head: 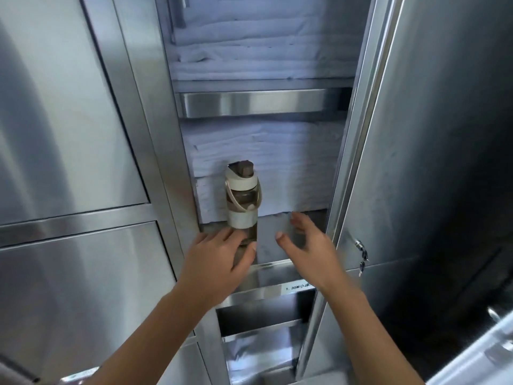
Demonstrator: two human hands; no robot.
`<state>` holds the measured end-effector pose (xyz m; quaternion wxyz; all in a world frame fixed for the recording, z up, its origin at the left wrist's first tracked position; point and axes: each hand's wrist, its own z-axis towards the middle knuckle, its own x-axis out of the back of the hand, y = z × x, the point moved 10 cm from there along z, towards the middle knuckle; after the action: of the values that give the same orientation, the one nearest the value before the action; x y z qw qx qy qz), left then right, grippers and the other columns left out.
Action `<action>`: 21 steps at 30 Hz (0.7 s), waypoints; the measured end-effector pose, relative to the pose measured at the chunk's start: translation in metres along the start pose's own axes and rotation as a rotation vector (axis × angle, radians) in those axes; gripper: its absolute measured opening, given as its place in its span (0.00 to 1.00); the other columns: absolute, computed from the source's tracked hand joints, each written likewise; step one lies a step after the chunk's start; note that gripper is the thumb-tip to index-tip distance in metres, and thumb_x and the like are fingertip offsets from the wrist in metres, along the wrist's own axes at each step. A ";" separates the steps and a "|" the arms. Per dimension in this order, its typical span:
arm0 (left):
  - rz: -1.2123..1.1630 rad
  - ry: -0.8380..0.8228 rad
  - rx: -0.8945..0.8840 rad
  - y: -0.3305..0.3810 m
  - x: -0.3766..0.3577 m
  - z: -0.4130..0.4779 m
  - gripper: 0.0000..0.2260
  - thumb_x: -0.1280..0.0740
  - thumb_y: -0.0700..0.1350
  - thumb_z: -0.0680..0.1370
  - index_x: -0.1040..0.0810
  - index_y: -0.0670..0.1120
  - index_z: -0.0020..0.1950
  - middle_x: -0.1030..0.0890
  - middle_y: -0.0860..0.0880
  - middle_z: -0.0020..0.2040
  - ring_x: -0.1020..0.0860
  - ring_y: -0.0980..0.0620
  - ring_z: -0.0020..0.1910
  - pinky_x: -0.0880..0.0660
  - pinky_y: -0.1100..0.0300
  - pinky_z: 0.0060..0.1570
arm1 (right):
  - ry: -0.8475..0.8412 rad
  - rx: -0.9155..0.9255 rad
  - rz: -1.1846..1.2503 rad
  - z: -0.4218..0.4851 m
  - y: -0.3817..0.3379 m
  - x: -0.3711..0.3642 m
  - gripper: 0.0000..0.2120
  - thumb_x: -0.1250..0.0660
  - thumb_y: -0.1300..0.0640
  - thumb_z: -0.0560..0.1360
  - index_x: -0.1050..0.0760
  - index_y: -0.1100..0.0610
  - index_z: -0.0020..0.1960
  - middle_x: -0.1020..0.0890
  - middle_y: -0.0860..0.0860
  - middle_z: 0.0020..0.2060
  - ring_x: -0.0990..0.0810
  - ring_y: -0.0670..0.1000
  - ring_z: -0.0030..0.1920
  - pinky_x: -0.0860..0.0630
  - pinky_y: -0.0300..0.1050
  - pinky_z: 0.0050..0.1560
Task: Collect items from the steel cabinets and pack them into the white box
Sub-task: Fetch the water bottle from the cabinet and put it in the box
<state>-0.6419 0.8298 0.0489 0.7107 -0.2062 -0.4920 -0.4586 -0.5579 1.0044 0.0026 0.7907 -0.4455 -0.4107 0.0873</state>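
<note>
Closed steel cabinet doors (pixel 69 120) are being shown across the left of the frame, one above another, with a bright steel rail between them. Just right of these, in the lower middle, the left hand (pixel 219 259) is being held up in front of the base of a water bottle (pixel 242 201). Its fingers are being kept spread and only slightly bent, with the bottle's dark bottom showing between forefinger and thumb, and nothing is being gripped. The bottle is being seen upright at the left front of the open compartment's middle shelf, with a brown cap, a cream collar, a carry loop and a pale sleeve around its clear, brownish body. Behind it a stack of folded white linen (pixel 266 157) is being stored, and more linen (pixel 263 45) is being kept on the shelf above, beyond a steel shelf edge (pixel 255 102). To the bottle's right the right hand (pixel 308 248) is being held wide open and somewhat blurred, fingers spread, with nothing in it. Below it a small printed label (pixel 298 287) is being displayed. At the right of the frame the open cabinet door (pixel 430 134) is being seen edge-on, with keys (pixel 362 254) hanging from its lock
</note>
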 end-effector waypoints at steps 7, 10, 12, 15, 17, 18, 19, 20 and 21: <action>-0.012 -0.023 0.077 -0.002 -0.020 -0.008 0.22 0.51 0.60 0.81 0.21 0.52 0.55 0.18 0.54 0.47 0.21 0.53 0.42 0.26 0.55 0.46 | -0.112 -0.063 0.101 0.009 0.034 -0.036 0.41 0.38 0.26 0.68 0.36 0.43 0.77 0.22 0.41 0.65 0.23 0.45 0.66 0.26 0.45 0.65; -0.015 -0.002 0.099 0.000 -0.020 -0.009 0.22 0.51 0.60 0.81 0.21 0.52 0.57 0.18 0.54 0.48 0.21 0.53 0.43 0.27 0.56 0.47 | -0.156 -0.058 0.130 0.011 0.037 -0.044 0.40 0.37 0.27 0.69 0.37 0.42 0.77 0.23 0.40 0.66 0.24 0.45 0.66 0.25 0.49 0.67; 0.000 0.004 0.118 0.001 -0.019 -0.006 0.22 0.52 0.60 0.81 0.21 0.52 0.56 0.18 0.54 0.48 0.21 0.53 0.43 0.28 0.55 0.46 | -0.171 -0.037 0.140 0.014 0.036 -0.045 0.37 0.34 0.31 0.73 0.37 0.43 0.77 0.23 0.40 0.67 0.24 0.45 0.67 0.26 0.48 0.67; 0.017 0.022 0.146 0.004 -0.018 -0.001 0.23 0.52 0.60 0.80 0.21 0.51 0.55 0.18 0.52 0.46 0.21 0.51 0.43 0.28 0.54 0.45 | -0.183 -0.013 0.149 0.020 0.035 -0.040 0.35 0.32 0.35 0.76 0.39 0.43 0.79 0.24 0.41 0.67 0.25 0.45 0.67 0.27 0.47 0.67; 0.008 0.044 0.160 0.005 -0.017 0.001 0.24 0.52 0.60 0.80 0.21 0.50 0.54 0.18 0.52 0.45 0.21 0.51 0.42 0.28 0.54 0.44 | -0.182 -0.007 0.161 0.026 0.035 -0.036 0.35 0.32 0.37 0.76 0.39 0.43 0.79 0.25 0.41 0.67 0.26 0.46 0.68 0.27 0.46 0.67; 0.006 0.051 0.165 0.005 -0.017 0.001 0.24 0.52 0.60 0.80 0.20 0.50 0.54 0.19 0.52 0.45 0.21 0.51 0.41 0.28 0.54 0.44 | -0.183 -0.005 0.161 0.029 0.035 -0.035 0.35 0.32 0.37 0.77 0.39 0.44 0.79 0.25 0.41 0.67 0.26 0.46 0.68 0.28 0.45 0.66; 0.007 0.056 0.169 0.006 -0.017 0.001 0.23 0.52 0.60 0.81 0.20 0.50 0.54 0.19 0.53 0.44 0.21 0.52 0.41 0.28 0.55 0.44 | -0.187 -0.003 0.159 0.032 0.035 -0.034 0.36 0.32 0.37 0.77 0.40 0.44 0.80 0.26 0.41 0.68 0.27 0.46 0.69 0.29 0.44 0.66; 0.009 0.059 0.172 0.005 -0.017 0.001 0.23 0.52 0.60 0.81 0.20 0.51 0.53 0.19 0.53 0.44 0.22 0.52 0.41 0.28 0.55 0.44 | -0.193 0.001 0.159 0.035 0.035 -0.035 0.36 0.32 0.37 0.77 0.40 0.44 0.80 0.26 0.40 0.69 0.27 0.46 0.70 0.30 0.43 0.66; 0.010 0.061 0.174 0.005 -0.018 0.002 0.23 0.52 0.60 0.81 0.21 0.51 0.53 0.19 0.54 0.44 0.22 0.53 0.40 0.28 0.56 0.44 | -0.200 0.005 0.162 0.037 0.034 -0.035 0.36 0.32 0.36 0.77 0.41 0.44 0.80 0.27 0.40 0.70 0.28 0.46 0.70 0.30 0.44 0.66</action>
<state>-0.6405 0.8417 0.0345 0.7429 -0.1319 -0.5071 -0.4166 -0.6001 1.0305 -0.0345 0.7374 -0.4641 -0.4500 0.1958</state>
